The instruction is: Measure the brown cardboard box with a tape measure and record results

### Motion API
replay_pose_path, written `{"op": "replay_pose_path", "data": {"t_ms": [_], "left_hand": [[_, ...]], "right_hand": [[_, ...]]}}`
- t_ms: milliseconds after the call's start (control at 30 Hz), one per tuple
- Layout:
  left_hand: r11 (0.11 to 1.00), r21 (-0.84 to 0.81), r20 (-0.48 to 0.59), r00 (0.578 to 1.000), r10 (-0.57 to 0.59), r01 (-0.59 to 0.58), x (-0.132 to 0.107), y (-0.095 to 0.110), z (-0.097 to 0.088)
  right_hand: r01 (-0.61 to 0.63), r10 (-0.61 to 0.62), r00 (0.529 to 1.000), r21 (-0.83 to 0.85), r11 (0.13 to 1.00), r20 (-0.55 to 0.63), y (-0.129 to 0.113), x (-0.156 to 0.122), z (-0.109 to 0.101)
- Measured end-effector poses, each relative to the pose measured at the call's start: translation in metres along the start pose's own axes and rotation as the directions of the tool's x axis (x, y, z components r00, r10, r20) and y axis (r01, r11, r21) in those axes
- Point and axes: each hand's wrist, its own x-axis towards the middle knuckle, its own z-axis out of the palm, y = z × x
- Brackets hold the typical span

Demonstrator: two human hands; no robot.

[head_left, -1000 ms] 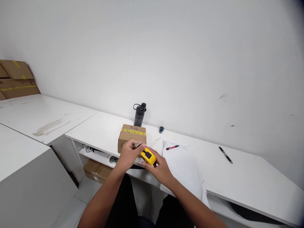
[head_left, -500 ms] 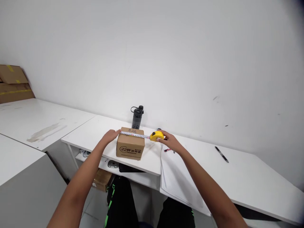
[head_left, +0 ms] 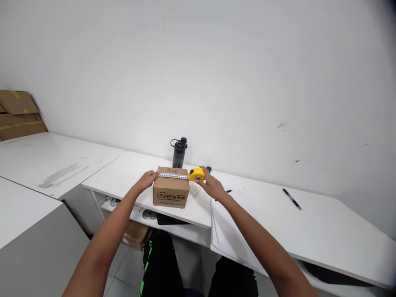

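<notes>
A small cardboard box point(head_left: 171, 197) with dark printing on its front sits on the white desk point(head_left: 117, 175). Across its top lies the white blade of a tape measure point(head_left: 197, 173), whose yellow case is at the box's right edge. My right hand point(head_left: 213, 185) is closed around that case. At the box's left top edge, my left hand point(head_left: 148, 180) pinches the blade's end with its fingers. Handwriting shows on the box top behind the blade. The blade's very tip is hidden by my left fingers.
A dark bottle point(head_left: 179, 153) stands behind the box by the wall. White paper sheets point(head_left: 227, 235) lie under my right forearm, and a black pen point(head_left: 291, 199) rests farther right. Cardboard boxes point(head_left: 21, 115) are stacked at far left. Below the desktop, a shelf holds a mouse point(head_left: 149, 214).
My right hand has brought the tape case left, up against the box's right edge, so less blade is out. My left hand stays at the left edge. The view has shifted slightly.
</notes>
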Motion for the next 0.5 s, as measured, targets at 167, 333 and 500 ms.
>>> {"op": "replay_pose_path", "data": {"t_ms": [167,333,500], "left_hand": [[0.998,-0.054,-0.04,0.999,-0.015,0.012,0.02,0.016,-0.015],[0.989,-0.005,0.181,0.972,0.148,-0.15,0.052,0.065,-0.013],[0.917,0.376,0.097,0.989,0.109,-0.137,0.078,0.079,0.019]], "right_hand": [[0.029,-0.037,0.991,-0.059,0.998,-0.131,-0.023,-0.043,0.001],[0.189,-0.187,0.9,-0.033,0.981,-0.394,-0.078,-0.117,0.041],[0.204,-0.219,0.845,-0.085,0.975,-0.487,-0.112,-0.137,0.066]]}}
